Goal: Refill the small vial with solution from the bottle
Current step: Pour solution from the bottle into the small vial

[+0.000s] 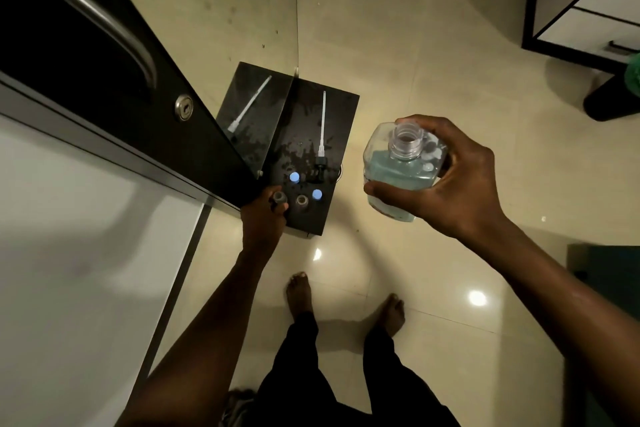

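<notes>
Door: glossy black cabinet door [114,76] with a brushed-metal bar handle [86,10] and a round silver lock [183,107], slanting across the upper left; its mirror-like edge reflects the stand and the tube.
Left hand: left hand [261,218] curled closed around a small open-mouthed grey vial [280,198] at the near left corner of the stand; the vial stands upright, its lower part hidden by the fingers.
Stand: small rectangular black stand [311,218] with a shiny top speckled with wet spots, set on the floor against the door.
Other vials: open brownish vial [302,200] just right of the held one; two vials with pale blue round caps [294,177], one behind and one further right.
Pump: black pump head with a long thin white dip tube [323,121], lying flat on the stand, tube pointing away from the person.
Bottle: clear squarish plastic bottle [403,166] with a ribbed, uncapped neck, partly full of pale blue-green solution, held in the air well apart from the stand.
Right hand: right hand [450,180] gripping the bottle, thumb on the near wall, fingers wrapped over the far shoulder.
Floor: polished cream tiles [433,45] with bright light reflections; two bare feet [299,291] stand below.
Far right: white drawer unit with black edging [588,10] at the top corner.
</notes>
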Demonstrator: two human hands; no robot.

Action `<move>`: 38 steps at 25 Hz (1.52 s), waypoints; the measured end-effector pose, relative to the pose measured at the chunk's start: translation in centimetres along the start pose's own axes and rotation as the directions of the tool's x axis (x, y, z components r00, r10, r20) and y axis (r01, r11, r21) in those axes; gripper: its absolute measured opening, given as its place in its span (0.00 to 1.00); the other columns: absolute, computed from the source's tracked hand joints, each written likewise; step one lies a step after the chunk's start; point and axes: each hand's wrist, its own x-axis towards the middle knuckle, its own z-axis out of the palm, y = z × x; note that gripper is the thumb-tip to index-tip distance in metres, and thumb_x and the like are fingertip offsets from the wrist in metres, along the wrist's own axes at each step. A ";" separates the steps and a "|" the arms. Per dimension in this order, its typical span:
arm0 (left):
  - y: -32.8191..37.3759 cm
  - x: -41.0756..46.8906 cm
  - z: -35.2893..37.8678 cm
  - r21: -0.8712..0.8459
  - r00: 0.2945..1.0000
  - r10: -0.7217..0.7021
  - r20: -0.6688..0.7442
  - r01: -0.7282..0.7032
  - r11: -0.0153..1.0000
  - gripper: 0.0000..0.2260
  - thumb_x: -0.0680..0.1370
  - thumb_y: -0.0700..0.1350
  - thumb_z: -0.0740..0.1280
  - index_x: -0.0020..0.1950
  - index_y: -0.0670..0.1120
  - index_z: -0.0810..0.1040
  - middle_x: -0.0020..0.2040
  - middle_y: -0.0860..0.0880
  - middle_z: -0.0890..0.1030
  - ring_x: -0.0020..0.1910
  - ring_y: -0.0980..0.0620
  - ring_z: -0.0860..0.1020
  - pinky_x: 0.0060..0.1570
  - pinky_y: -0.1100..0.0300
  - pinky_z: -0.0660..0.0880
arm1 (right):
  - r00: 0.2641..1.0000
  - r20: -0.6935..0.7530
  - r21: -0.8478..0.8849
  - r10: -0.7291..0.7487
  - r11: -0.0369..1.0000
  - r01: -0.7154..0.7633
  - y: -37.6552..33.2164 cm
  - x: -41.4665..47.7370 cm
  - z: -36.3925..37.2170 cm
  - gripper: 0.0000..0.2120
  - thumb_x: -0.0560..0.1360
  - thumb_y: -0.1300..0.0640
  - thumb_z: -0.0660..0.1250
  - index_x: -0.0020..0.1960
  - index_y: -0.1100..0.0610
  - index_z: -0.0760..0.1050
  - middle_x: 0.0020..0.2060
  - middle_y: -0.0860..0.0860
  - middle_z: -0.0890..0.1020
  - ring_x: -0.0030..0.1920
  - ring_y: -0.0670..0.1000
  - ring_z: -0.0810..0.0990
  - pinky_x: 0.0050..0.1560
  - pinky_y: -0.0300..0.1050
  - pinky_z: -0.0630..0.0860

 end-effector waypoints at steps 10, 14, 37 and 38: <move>0.8 -0.8 -1.0 0.149 0.991 0.102 0.082 -0.113 0.982 0.28 0.74 0.39 0.77 0.72 0.44 0.72 0.68 0.42 0.77 0.69 0.40 0.75 0.65 0.47 0.75 | 1.000 -0.011 0.014 0.014 1.000 -0.014 0.2 -1.5 -0.6 0.35 0.60 0.52 0.87 0.64 0.54 0.78 0.53 0.43 0.83 0.53 0.44 0.83 0.52 0.31 0.78; 2.4 0.3 -1.3 0.333 0.893 0.339 0.296 -0.429 0.840 0.29 0.74 0.47 0.76 0.73 0.45 0.71 0.72 0.43 0.74 0.75 0.42 0.67 0.76 0.40 0.62 | 0.999 -0.032 0.013 0.033 0.999 -0.032 0.4 -2.2 -1.5 0.35 0.60 0.54 0.87 0.64 0.56 0.78 0.53 0.43 0.83 0.53 0.41 0.83 0.52 0.29 0.77; 18.9 -4.5 -13.8 -0.128 0.908 0.416 0.050 -0.407 0.904 0.13 0.72 0.49 0.78 0.55 0.46 0.86 0.46 0.50 0.88 0.41 0.59 0.85 0.47 0.60 0.84 | 0.990 -0.136 -0.076 -0.030 0.997 0.019 -5.6 -3.0 -7.1 0.36 0.56 0.43 0.87 0.61 0.47 0.79 0.52 0.39 0.84 0.51 0.41 0.84 0.52 0.31 0.78; 20.8 -5.2 -15.2 -0.236 0.913 0.401 0.079 -0.374 0.897 0.13 0.72 0.46 0.78 0.55 0.46 0.86 0.47 0.51 0.88 0.43 0.58 0.86 0.49 0.57 0.84 | 0.986 -0.162 -0.098 -0.046 0.995 0.030 -6.2 -2.8 -7.3 0.36 0.56 0.42 0.86 0.61 0.47 0.78 0.52 0.38 0.84 0.51 0.39 0.83 0.52 0.29 0.77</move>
